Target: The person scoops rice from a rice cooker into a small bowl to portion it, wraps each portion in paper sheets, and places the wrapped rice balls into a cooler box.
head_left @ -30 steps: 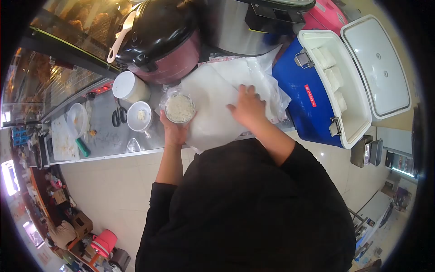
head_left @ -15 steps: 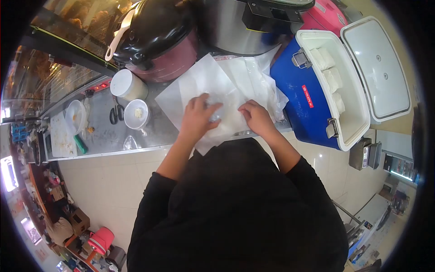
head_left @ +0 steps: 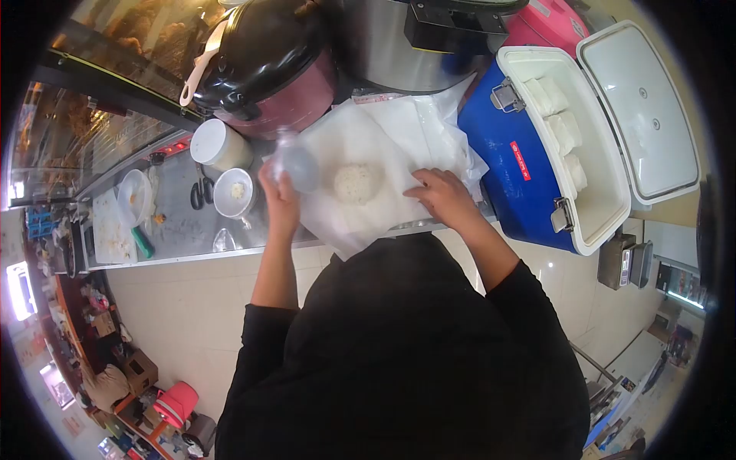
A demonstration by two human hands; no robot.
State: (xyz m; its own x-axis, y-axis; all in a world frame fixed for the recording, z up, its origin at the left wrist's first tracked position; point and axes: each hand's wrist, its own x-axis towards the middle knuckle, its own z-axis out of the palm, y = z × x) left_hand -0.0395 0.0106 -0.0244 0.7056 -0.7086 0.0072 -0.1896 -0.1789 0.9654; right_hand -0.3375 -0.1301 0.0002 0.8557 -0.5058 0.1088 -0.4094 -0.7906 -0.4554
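Note:
A round mound of white rice [head_left: 358, 184] lies on a sheet of white wrapping paper [head_left: 345, 142] at the counter's front edge. To its left, my left hand [head_left: 280, 205] is closed around a clear plastic bowl or mould [head_left: 297, 165], blurred by motion, its exact shape hard to make out. My right hand [head_left: 446, 199] is to the right of the rice, fingers bent and a little apart, their tips at the paper. I see nothing lifted in it. More white sheets [head_left: 441, 126] and clear plastic lie behind it.
A blue cooler box [head_left: 498, 146] with its lid raised holds several white wrapped bundles [head_left: 563, 132]. Behind the paper stand a pink-and-black cooker [head_left: 287, 96] and a steel pot [head_left: 376, 46]. A lidded tub [head_left: 220, 143], small bowl [head_left: 233, 193] and black scissors [head_left: 201, 192] are at left.
My left hand has moved left with the clear bowl or mould, uncovering the rice mound. My right hand has shifted slightly right and its fingers have loosened.

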